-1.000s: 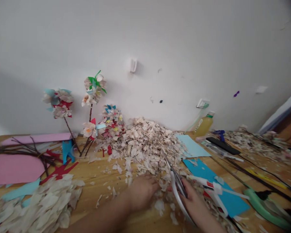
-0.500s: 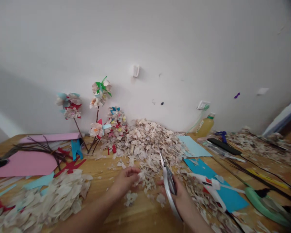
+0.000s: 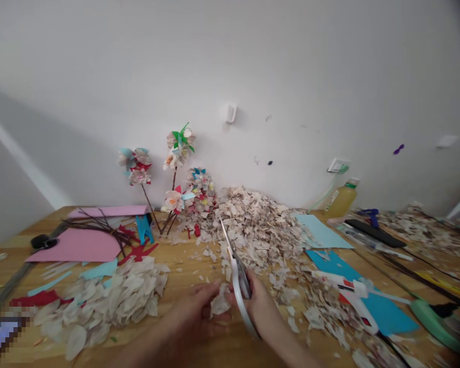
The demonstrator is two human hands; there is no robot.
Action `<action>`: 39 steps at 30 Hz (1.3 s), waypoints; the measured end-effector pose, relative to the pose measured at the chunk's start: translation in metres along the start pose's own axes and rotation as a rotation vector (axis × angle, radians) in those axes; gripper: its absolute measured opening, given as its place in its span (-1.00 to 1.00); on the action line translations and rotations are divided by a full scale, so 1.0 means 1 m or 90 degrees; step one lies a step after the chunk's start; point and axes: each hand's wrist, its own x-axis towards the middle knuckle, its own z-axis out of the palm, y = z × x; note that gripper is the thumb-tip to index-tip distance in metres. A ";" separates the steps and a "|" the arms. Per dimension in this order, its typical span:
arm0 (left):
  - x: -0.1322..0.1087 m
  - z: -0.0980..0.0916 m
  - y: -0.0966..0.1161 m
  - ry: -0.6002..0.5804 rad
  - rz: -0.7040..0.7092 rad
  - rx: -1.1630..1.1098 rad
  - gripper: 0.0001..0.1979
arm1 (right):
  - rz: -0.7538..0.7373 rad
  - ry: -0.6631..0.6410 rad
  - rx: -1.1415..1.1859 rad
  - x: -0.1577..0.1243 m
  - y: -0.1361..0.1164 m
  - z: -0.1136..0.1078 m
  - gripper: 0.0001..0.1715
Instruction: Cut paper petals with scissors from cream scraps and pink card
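My right fingers (image 3: 256, 290) grip one pair of scissors (image 3: 236, 278); my left fingers (image 3: 210, 292) pinch one pale petal (image 3: 220, 302) beside them, over the wooden tabletop (image 3: 186, 273). One bottle (image 3: 341, 201) stands near the white wall (image 3: 230, 56).

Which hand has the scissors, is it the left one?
No, the scissors are in the right hand, their blades pointing towards the heap of pale flakes.

Worktop (image 3: 182, 281): right hand (image 3: 259, 302) gripping scissors (image 3: 240, 289); left hand (image 3: 197, 309) holding a pale petal (image 3: 220, 302). Far centre, petal heap (image 3: 256, 225); far left, flowers (image 3: 175, 200) on twigs (image 3: 174, 179); right, glue gun (image 3: 361, 310).
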 end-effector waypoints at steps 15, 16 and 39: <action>-0.015 -0.010 0.001 0.121 0.275 0.633 -0.72 | 0.039 0.015 -0.130 -0.009 0.003 0.013 -0.63; -0.016 -0.009 0.000 0.120 0.279 0.642 -0.71 | 0.042 0.016 -0.126 -0.009 0.005 0.013 -0.66; -0.001 -0.009 0.000 0.115 0.058 0.128 -0.67 | 0.057 0.059 0.021 -0.009 0.014 0.018 -0.61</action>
